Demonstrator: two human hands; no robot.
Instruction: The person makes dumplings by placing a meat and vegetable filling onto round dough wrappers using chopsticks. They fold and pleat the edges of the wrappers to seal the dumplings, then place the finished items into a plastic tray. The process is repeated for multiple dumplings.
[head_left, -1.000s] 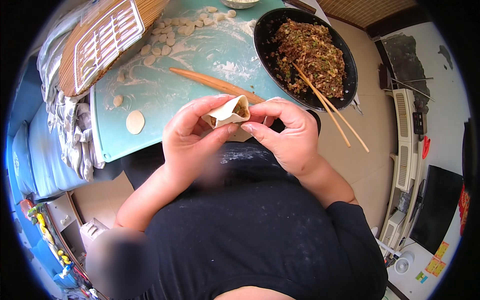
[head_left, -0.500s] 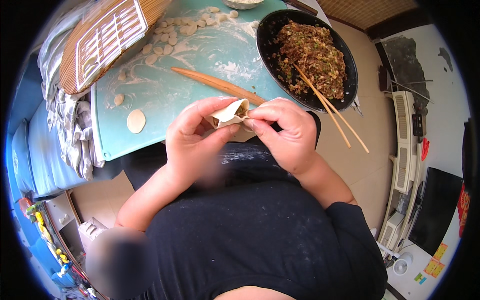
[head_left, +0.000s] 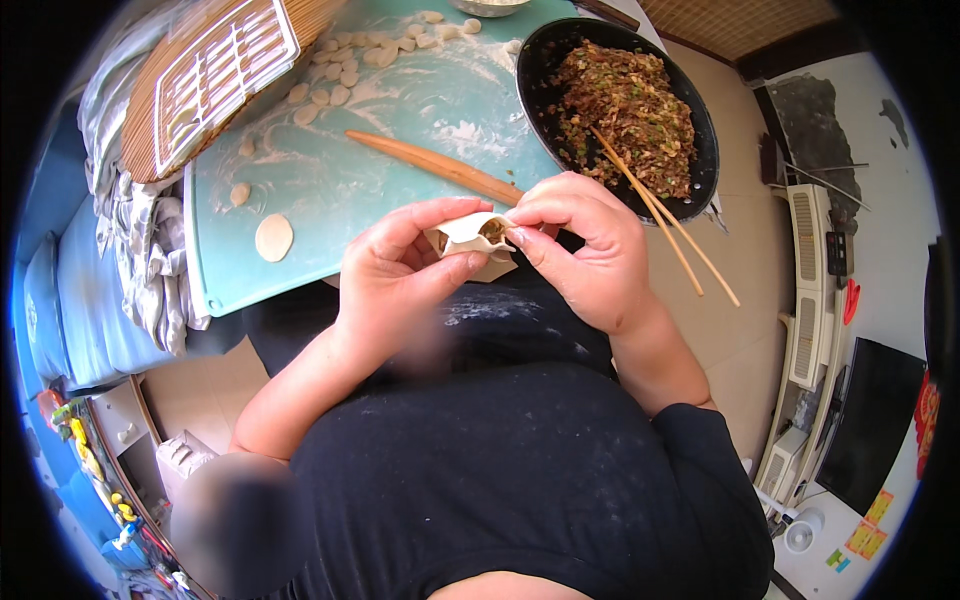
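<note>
Between my two hands, just off the near edge of the table, is a dumpling (head_left: 466,232) with its wrapper folded over brown filling. My left hand (head_left: 395,262) is closed round its left part, thumb below and fingers above. The thumb and forefinger of my right hand (head_left: 590,250) pinch the wrapper's right edge, where the filling still shows through a gap. Past the hands a wooden rolling pin (head_left: 430,163) lies slantwise on the floury mat. One flat round wrapper (head_left: 274,238) lies at the mat's near left.
A black pan (head_left: 530,90) of minced filling (head_left: 630,110) stands at the right, chopsticks (head_left: 665,225) leaning out over its near rim. Small dough pieces (head_left: 340,75) lie scattered on the green mat (head_left: 240,285). A round woven tray (head_left: 140,150) with a white plastic rack (head_left: 225,75) is at far left.
Both hands have shifted slightly right with the dumpling. My right fingers have come further over the wrapper's right end, and the gap showing the filling has turned a little.
</note>
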